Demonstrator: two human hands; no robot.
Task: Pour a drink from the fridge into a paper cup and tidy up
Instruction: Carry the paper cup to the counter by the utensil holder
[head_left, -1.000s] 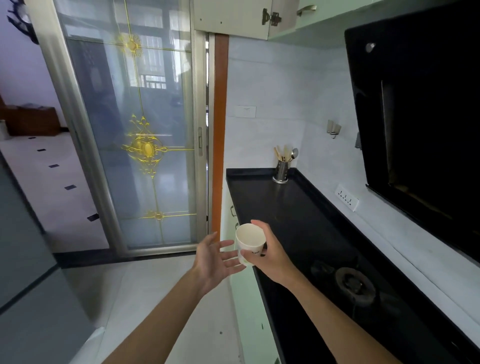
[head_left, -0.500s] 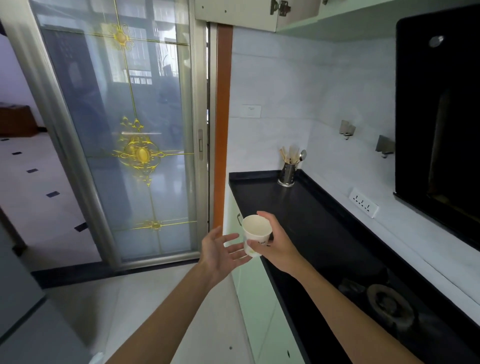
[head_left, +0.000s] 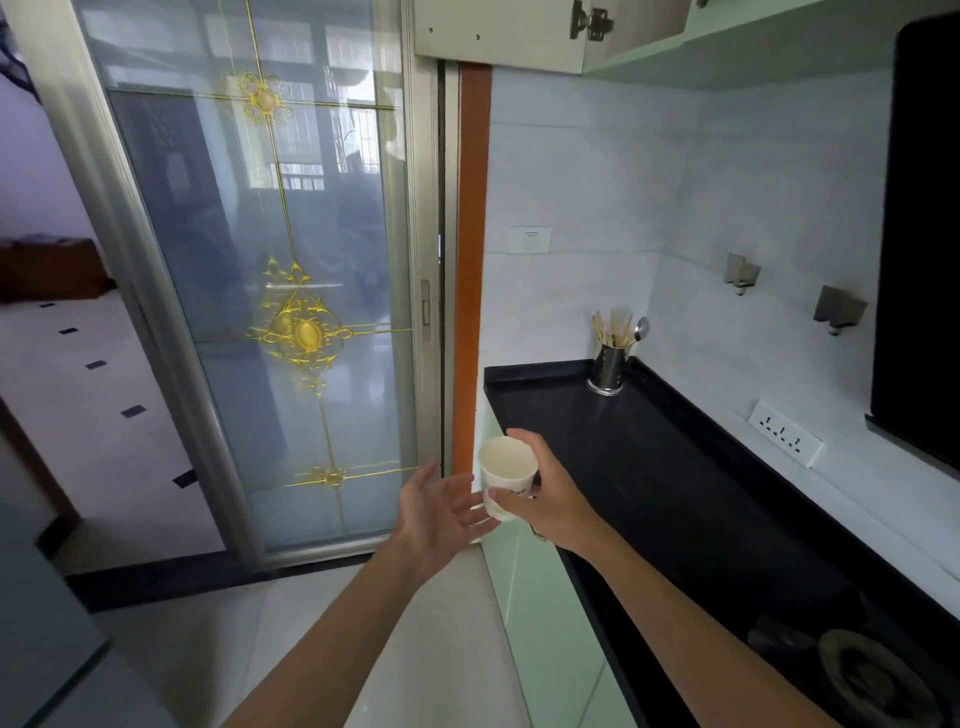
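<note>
Right hand (head_left: 553, 501) grips paper cup (head_left: 506, 475) upright, empty, ready for pour; left hand (head_left: 441, 512) spread at 9 o'clock; table (head_left: 649, 478) at 3.

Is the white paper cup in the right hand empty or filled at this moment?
Empty: the white paper cup, held by the right hand, shows only bare white inner wall, no liquid.

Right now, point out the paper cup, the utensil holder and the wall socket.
paper cup (head_left: 508, 460): head view, inside its open mouth.
utensil holder (head_left: 608, 371): head view, middle of its metal body.
wall socket (head_left: 785, 432): head view, centre of its white faceplate.
</note>
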